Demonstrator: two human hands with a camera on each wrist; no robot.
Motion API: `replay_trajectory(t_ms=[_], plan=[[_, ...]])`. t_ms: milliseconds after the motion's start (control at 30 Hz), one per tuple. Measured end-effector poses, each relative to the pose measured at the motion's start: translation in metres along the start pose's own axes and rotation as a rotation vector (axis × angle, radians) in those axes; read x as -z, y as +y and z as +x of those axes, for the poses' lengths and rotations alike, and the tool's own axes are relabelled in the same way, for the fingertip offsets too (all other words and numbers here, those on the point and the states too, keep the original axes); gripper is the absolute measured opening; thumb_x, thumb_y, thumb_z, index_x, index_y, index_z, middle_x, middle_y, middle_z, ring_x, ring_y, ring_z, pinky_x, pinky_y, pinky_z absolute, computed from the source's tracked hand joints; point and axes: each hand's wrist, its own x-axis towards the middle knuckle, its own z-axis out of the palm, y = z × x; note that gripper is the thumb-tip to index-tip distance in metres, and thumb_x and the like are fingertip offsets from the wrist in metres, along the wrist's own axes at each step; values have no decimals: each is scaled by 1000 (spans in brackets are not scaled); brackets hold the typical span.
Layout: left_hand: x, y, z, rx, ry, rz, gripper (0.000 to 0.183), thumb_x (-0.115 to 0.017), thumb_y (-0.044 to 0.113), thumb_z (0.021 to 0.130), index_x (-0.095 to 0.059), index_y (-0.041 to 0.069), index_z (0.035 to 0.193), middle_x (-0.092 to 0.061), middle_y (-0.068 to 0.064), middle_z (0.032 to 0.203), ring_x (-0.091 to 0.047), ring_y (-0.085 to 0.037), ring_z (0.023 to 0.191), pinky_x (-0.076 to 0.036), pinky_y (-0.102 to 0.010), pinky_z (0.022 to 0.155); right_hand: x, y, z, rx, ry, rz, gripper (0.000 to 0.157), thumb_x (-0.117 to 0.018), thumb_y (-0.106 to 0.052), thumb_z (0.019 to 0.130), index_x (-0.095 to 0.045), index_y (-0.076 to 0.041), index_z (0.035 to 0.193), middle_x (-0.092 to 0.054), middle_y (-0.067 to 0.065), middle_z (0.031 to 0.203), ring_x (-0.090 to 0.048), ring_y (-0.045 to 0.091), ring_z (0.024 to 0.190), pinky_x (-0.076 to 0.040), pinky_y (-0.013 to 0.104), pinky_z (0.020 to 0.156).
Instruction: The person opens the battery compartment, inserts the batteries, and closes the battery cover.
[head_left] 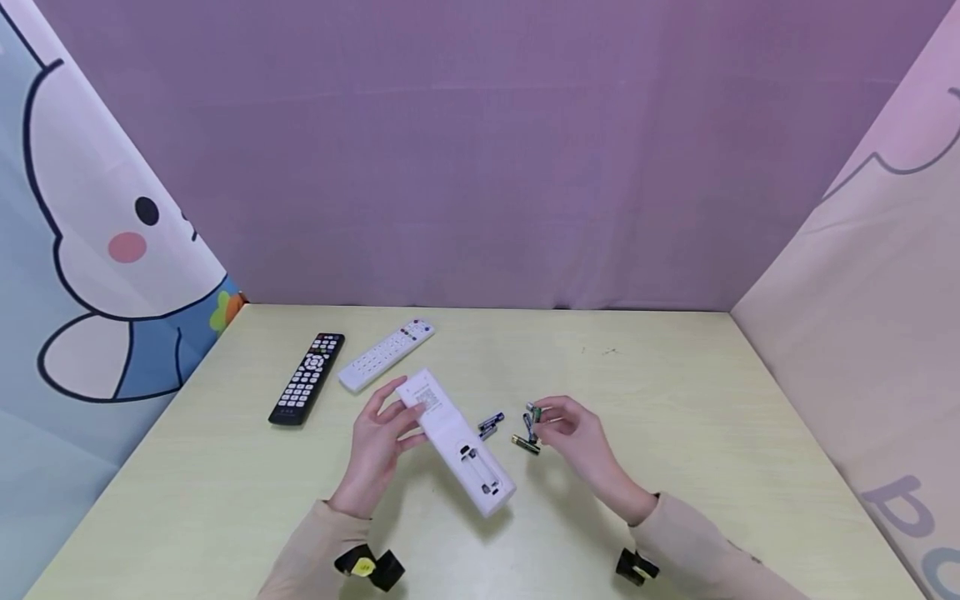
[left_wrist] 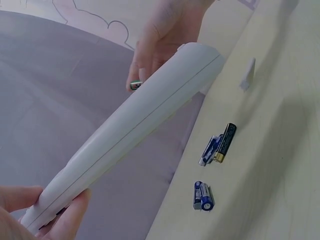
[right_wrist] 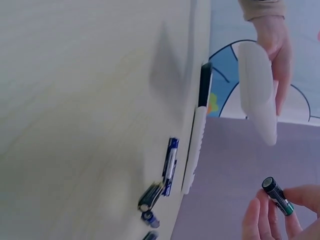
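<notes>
My left hand grips a white remote control by its upper end, lifted and tilted over the table. Its back faces up, with a printed label near the top and an uncovered battery compartment at the lower end. Between thumb and fingertips, my right hand pinches a dark battery with a green end, apart from the remote. Loose on the table near that hand lie a black-and-gold battery and a blue one. Two more blue batteries lie side by side between the remote and my right hand.
Behind my left hand lie a black remote and another white remote, buttons up. A small pale wedge-shaped piece shows in the left wrist view. A purple curtain rises behind the table, with printed cloths at both sides.
</notes>
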Motion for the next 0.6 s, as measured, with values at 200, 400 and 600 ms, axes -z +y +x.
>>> replay_trajectory(t_ms=[200, 400, 600], plan=[[-3, 0, -2, -1, -1, -12, 51, -54, -8, 80, -44, 13, 125, -64, 1, 87, -62, -15, 70, -56, -28, 63, -6, -6, -8, -8, -18, 46, 31, -65, 0, 74, -60, -4, 104, -62, 7, 89, -60, 14, 75, -53, 26, 72], [-5, -1, -3, -7, -3, -15, 52, -54, -9, 80, -43, 12, 126, -63, 0, 87, -62, -15, 70, -56, -28, 62, -12, -8, -13, -20, -57, 83, 31, -67, -2, 73, -61, -4, 104, -62, 8, 92, -60, 16, 76, -54, 27, 74], [-9, -1, -4, -4, -5, -11, 52, -54, -8, 80, -44, 13, 126, -63, -1, 88, -63, -16, 72, -56, -28, 64, -15, -11, -18, -13, -76, 92, 29, -66, -1, 74, -60, -3, 103, -62, 9, 93, -60, 16, 78, -53, 26, 74]])
